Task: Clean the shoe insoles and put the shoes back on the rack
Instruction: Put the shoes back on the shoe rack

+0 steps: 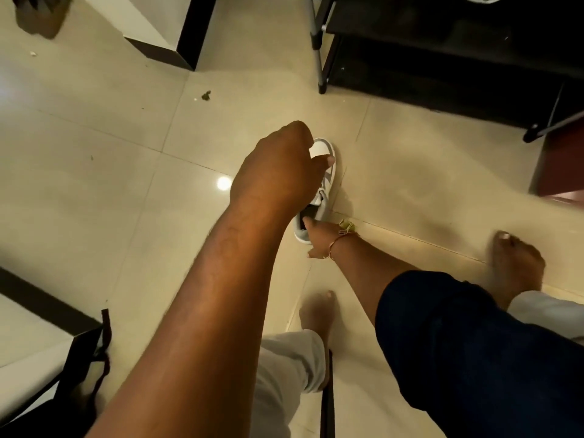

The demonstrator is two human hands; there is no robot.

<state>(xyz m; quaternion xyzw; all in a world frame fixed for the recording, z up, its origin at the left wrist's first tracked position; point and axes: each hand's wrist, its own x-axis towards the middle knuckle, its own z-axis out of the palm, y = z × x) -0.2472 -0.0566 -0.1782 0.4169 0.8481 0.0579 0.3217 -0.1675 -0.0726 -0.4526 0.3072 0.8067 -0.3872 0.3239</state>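
The person is bending over a white and grey shoe (329, 180) that is lying on the tiled floor (94, 191), toe pointing away towards the black rack (442, 64) and well apart from it. The left hand (278, 172) is reaching down over the front of the shoe, its fingers curling down round the far side and the thumb (325, 160) stretching across the white toe part, so it is gripping the shoe from above.

The right hand (319, 238), a thin bracelet (335, 245) on its wrist, is coming in from the dark blue sleeve (458, 343) and meeting the heel end. One fingertip is poking into the dark opening of the shoe; the other fingers are hiding behind the hand and the left forearm, so I cannot tell how far they are closing or whether they are holding anything inside.

Two bare feet are standing on the tiles, one (317, 314) just behind the shoe, the other (516, 263) off to the right. A small green scrap (206, 95) is lying on the floor further off, and a black bag (85, 358) is sitting at the lower left.
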